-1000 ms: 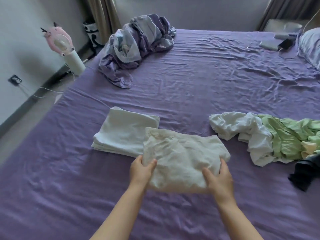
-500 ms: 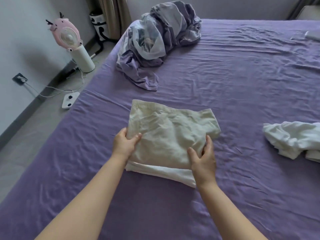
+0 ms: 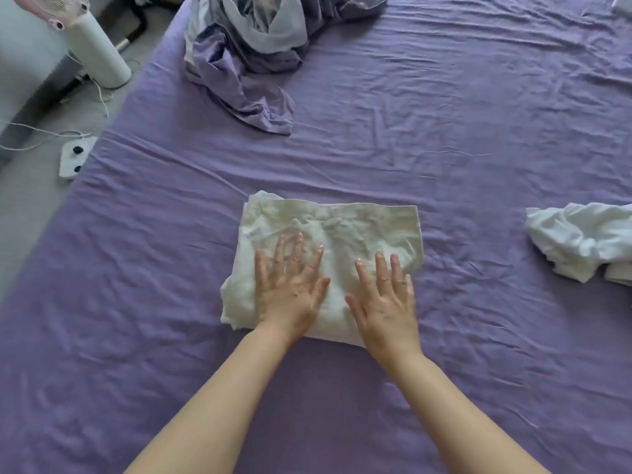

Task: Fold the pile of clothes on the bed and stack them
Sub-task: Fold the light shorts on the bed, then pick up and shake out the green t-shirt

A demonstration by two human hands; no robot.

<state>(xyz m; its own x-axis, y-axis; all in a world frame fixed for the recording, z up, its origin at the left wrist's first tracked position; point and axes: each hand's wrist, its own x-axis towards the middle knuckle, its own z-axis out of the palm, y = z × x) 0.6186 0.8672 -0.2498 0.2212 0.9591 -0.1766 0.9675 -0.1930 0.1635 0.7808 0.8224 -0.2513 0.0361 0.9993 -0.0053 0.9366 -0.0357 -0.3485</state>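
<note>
- Since half a second ago both hands have let go of the side edges of the cream folded garment (image 3: 342, 227) and moved onto its top, and the view has tipped further down toward the bed.
- The left hand (image 3: 290, 285) lies flat, palm down, fingers straight and spread, pressing on the near left part of the garment.
- The right hand (image 3: 384, 302) lies the same way on the near right part, fingers straight and a little apart; its outer edge reaches the garment's right side.
- Neither hand grasps anything; the two are side by side, thumbs pointing toward each other with a gap of cloth between them.
- The cream folded garment sits in the middle of the purple bed sheet (image 3: 444, 131), on top of the folded white piece (image 3: 229, 302), whose edge shows along the near left.
- A crumpled white garment (image 3: 578, 241) lies on the sheet well to the right, apart from the stack and partly cut off by the frame edge.
- A bundled purple and pale duvet cover (image 3: 253, 46) lies at the far side of the bed.
- On the floor to the left stand a white fan base (image 3: 102, 49) and a white power strip (image 3: 75, 157) with thin cables.
</note>
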